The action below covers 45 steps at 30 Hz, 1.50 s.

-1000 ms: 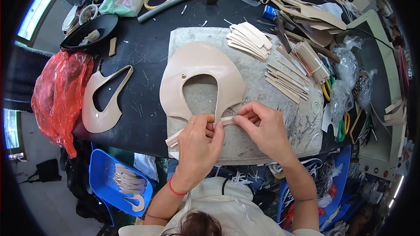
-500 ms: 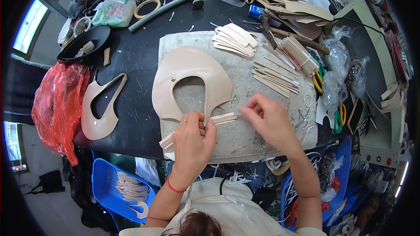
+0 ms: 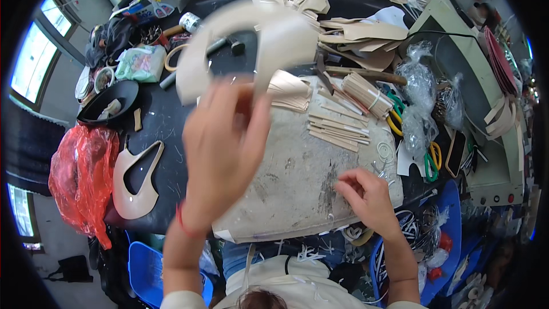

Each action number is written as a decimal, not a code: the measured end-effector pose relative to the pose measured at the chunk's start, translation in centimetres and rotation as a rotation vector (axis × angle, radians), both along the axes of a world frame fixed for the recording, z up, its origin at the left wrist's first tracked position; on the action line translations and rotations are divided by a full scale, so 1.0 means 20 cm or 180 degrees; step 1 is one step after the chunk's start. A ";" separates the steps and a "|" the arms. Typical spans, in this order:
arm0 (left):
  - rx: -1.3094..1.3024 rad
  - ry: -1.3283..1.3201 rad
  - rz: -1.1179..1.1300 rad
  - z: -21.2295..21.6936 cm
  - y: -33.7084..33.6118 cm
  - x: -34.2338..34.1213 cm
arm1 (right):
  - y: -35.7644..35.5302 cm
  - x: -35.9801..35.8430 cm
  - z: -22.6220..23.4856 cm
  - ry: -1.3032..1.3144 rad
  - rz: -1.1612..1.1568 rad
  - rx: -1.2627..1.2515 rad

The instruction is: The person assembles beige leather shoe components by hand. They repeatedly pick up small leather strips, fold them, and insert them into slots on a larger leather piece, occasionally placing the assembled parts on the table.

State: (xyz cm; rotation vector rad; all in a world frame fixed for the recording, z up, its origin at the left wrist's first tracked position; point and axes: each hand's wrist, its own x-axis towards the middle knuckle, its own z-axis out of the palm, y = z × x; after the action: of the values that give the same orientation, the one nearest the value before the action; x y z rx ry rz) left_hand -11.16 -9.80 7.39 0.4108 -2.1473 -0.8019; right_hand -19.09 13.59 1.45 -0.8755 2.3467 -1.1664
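My left hand (image 3: 220,149) is raised above the work surface, its fingers closed on the narrow end of a beige leather shoe upper (image 3: 289,37). That curved piece is smeared by motion and covers part of the table behind it. My right hand (image 3: 366,194) rests low over the right part of a worn grey mat (image 3: 291,189). Its fingers are loosely curled, thumb a little apart, and I see nothing in them. Thin beige leather strips (image 3: 340,129) lie on the mat beyond my right hand. A second beige upper (image 3: 137,194) lies on the table at the left.
Beside the strips are a hammer (image 3: 326,71) and a banded strip bundle (image 3: 369,91). Scissors with green handles (image 3: 430,166) lie at the right, near clear plastic bags (image 3: 420,91). A red plastic bag (image 3: 83,177) sits at the left edge. A blue bin (image 3: 143,272) stands below.
My left hand has lifted the upper off the mat and carried it away from me. My right hand has moved slightly nearer to me. The view has shifted, showing more of the table's far side.
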 end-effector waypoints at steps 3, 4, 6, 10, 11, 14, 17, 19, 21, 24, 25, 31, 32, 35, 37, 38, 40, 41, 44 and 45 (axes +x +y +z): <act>-0.1122 0.0052 0.0067 0.08 -0.32 -0.53 | -0.02 0.01 0.02 0.0113 0.0133 -0.0148; -0.1492 0.0047 0.0299 0.07 -0.40 -0.63 | -0.05 0.01 0.02 0.0154 0.0197 -0.0205; -0.1323 0.0206 0.0193 0.00 -0.37 -0.72 | -0.10 -0.06 0.02 0.0728 0.0171 -0.0272; -0.0902 0.0062 -0.0625 -0.14 -0.14 -0.51 | -0.22 -0.30 -0.12 0.2001 -0.0004 -0.0271; -0.0888 -0.0015 -0.0745 -0.19 -0.11 -0.38 | -0.25 -0.34 -0.15 0.2288 0.0029 -0.0208; -0.0462 -0.0594 -0.0751 -0.29 -0.02 -0.01 | -0.26 -0.40 -0.24 0.2485 0.0221 0.0038; 0.0026 -0.0826 -0.0692 -0.33 0.06 0.27 | -0.27 -0.40 -0.25 0.2483 0.0191 -0.0075; 0.0379 -0.0799 -0.0654 -0.36 0.12 0.36 | -0.29 -0.39 -0.24 0.2438 0.0025 -0.0266; 0.0695 -0.0782 -0.0717 -0.38 0.19 0.41 | -0.30 -0.36 -0.23 0.2515 0.0024 -0.0281; 0.1025 -0.0713 -0.0852 -0.40 0.28 0.41 | -0.30 -0.30 -0.22 0.2649 0.0205 -0.0136; 0.1018 -0.0708 -0.0839 -0.41 0.30 0.42 | -0.30 -0.30 -0.24 0.2576 0.0255 -0.0175; 0.1266 -0.0707 -0.0946 -0.43 0.33 0.46 | -0.28 -0.26 -0.22 0.2587 0.0234 -0.0402; 0.1264 -0.0709 -0.0932 -0.43 0.33 0.46 | -0.28 -0.25 -0.23 0.2597 0.0245 -0.0413; 0.1326 -0.0745 -0.0917 -0.42 0.33 0.47 | -0.29 -0.22 -0.22 0.2669 0.0173 -0.0494; 0.1460 -0.0808 -0.0932 -0.42 0.33 0.46 | -0.28 -0.17 -0.18 0.2669 0.0348 -0.0670; 0.2159 -0.0696 -0.0910 -0.42 0.34 0.45 | -0.28 -0.13 -0.17 0.2651 0.0454 -0.0766; 0.3533 -0.0445 -0.0759 -0.41 0.37 0.42 | -0.29 -0.01 -0.11 0.2617 0.0901 -0.0979; 0.3861 -0.0251 -0.0798 -0.42 0.36 0.40 | -0.29 0.04 -0.10 0.2605 0.1106 -0.1072; 0.4397 0.0099 -0.0900 -0.49 0.33 0.35 | -0.31 0.11 -0.15 0.2244 0.1356 -0.1219; 0.4272 0.0029 -0.0871 -0.50 0.31 0.35 | -0.32 0.13 -0.16 0.2191 0.1281 -0.1172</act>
State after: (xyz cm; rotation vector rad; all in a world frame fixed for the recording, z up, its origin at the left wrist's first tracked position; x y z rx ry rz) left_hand -4.06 -3.57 -2.71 0.7453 -1.3607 -2.3324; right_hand -16.45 7.28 -1.65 -2.0432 2.2664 -1.2727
